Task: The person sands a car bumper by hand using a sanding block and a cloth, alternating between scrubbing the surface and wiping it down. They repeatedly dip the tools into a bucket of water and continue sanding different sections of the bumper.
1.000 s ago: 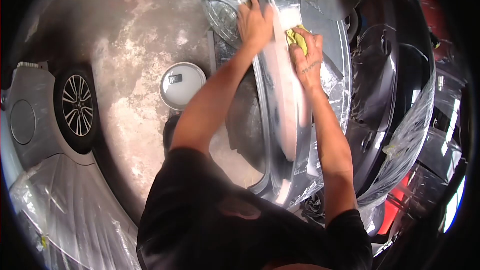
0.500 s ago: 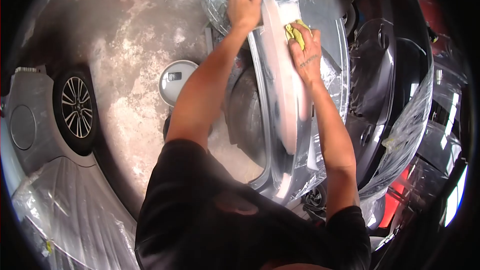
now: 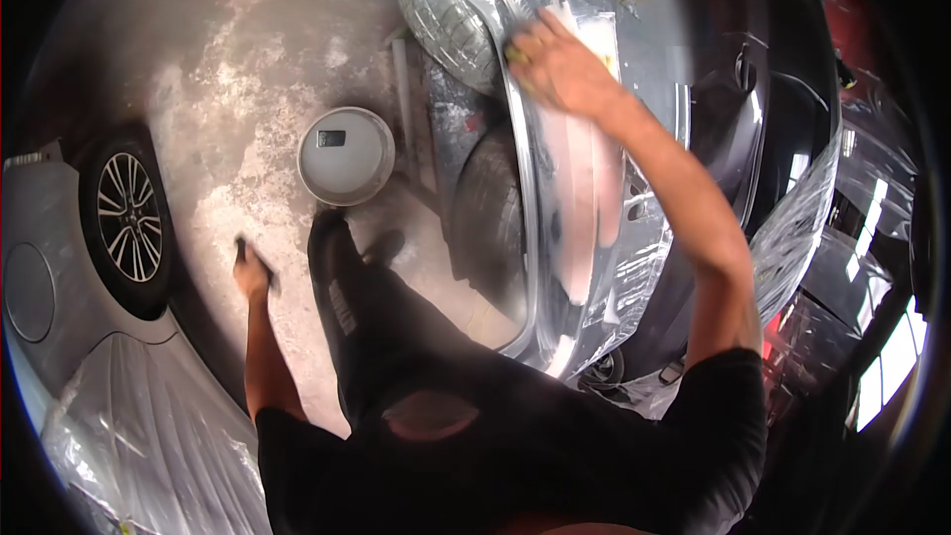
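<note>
My left hand point(image 3: 255, 272) hangs low over the floor, away from the car panel, closed round a small dark block point(image 3: 241, 248). My right hand point(image 3: 565, 64) lies on the upper part of the grey car panel point(image 3: 530, 208), blurred by motion, with a yellow cloth point(image 3: 517, 54) showing at its fingertips. Below that hand a long pinkish-white patch point(image 3: 570, 188) runs down the panel. Clear plastic film point(image 3: 634, 248) covers the area to the right of the patch.
A round grey lidded bucket point(image 3: 347, 178) with a dark rectangular item point(image 3: 331, 138) on top stands on the floor. At the left is a grey car with a spoked wheel point(image 3: 129, 218). Dark car bodies point(image 3: 728, 149) and more film lie at the right.
My left hand has left the top of the panel and swung down and left, with the dark block. My right hand has moved up and left across the panel with the cloth.
</note>
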